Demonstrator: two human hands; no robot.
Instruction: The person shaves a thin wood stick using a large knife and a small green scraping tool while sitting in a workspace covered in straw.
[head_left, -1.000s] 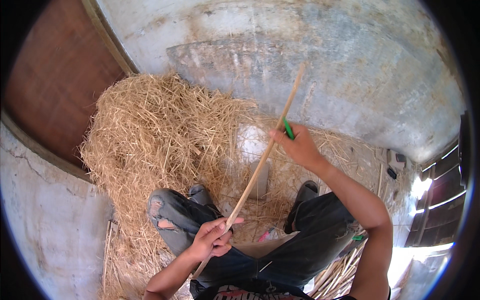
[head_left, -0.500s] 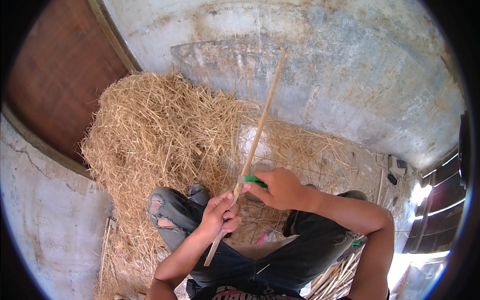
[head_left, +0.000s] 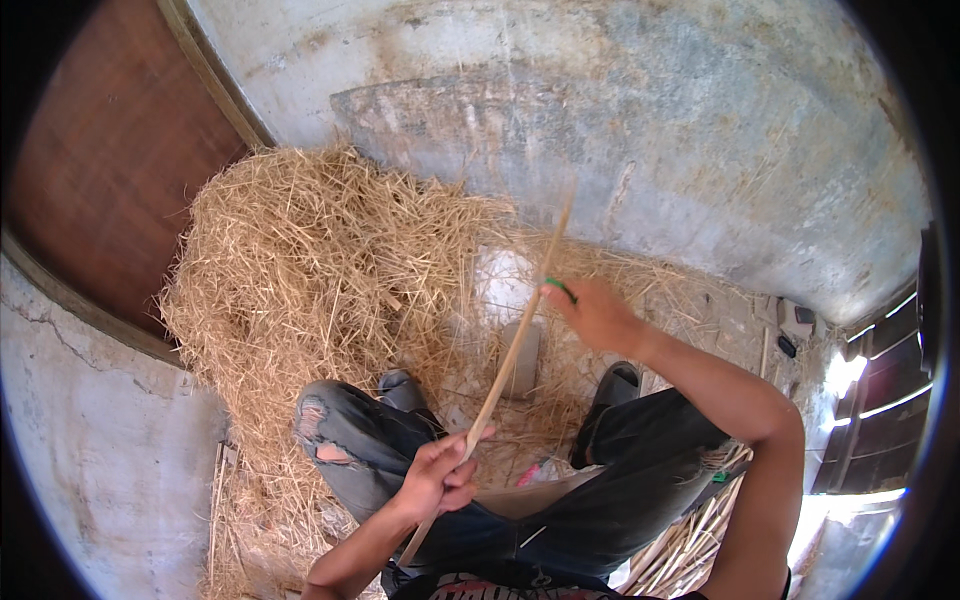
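Observation:
A long, narrow strip of pale wood or bamboo (head_left: pixel 512 355) slants up and away from my lap toward the wall. My left hand (head_left: pixel 440 480) is closed round its lower part, above my thigh. Farther up the strip, my right hand (head_left: pixel 600 315) grips a small green-handled knife (head_left: pixel 562 289) that is against or close beside the strip. My fingers mostly cover the knife, and its blade cannot be made out now. The strip's far tip is blurred.
A big heap of straw (head_left: pixel 310 260) lies to the left, by the stained wall (head_left: pixel 690 130). A grey block (head_left: pixel 522 360) rests on the floor between my feet. Several thin sticks (head_left: pixel 690 535) lie beside my right thigh. A small black object (head_left: pixel 787 346) is at far right.
My right hand and the knife have moved away from my left hand, up along the strip. My left hand and the strip have dropped slightly toward my lap.

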